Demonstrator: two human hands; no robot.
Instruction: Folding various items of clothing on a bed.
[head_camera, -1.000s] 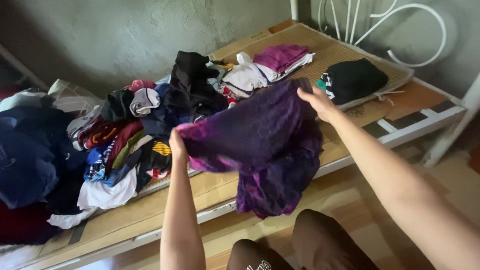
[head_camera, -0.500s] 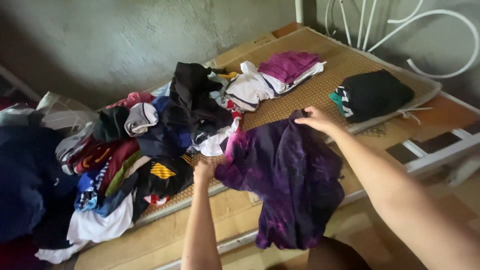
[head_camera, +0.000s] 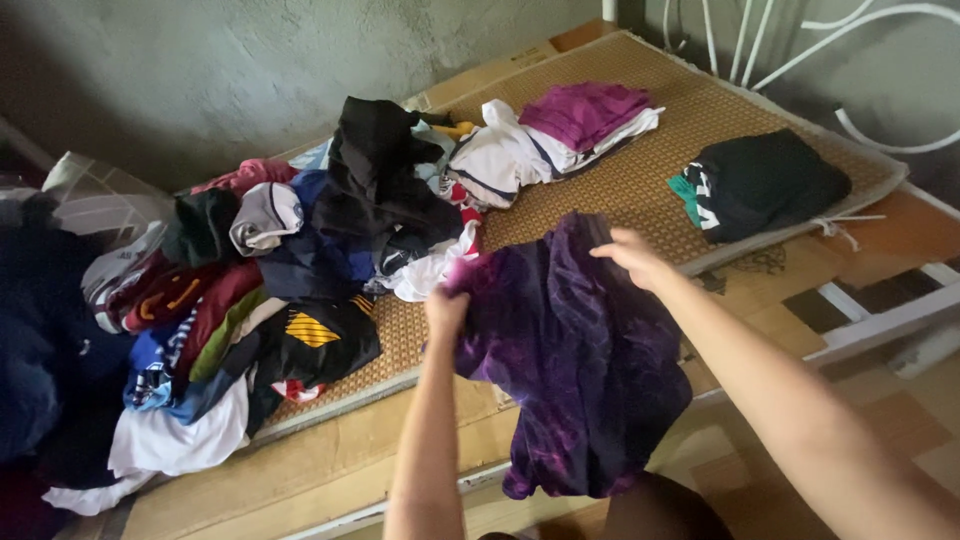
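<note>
Both hands' grip, left hand (head_camera: 446, 308) and right hand (head_camera: 628, 255), clenched on purple garment (head_camera: 575, 350) beside clothes pile (head_camera: 270, 270).

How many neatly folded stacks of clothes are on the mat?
2: a magenta-topped stack near the far edge and a black stack at the right end. The loose heap may hide more.

Home bedroom: white metal bed frame (head_camera: 880, 322) with woven straw mat (head_camera: 640, 170), heaped mixed-colour clothes (head_camera: 250, 290), plastered wall (head_camera: 250, 60).
</note>
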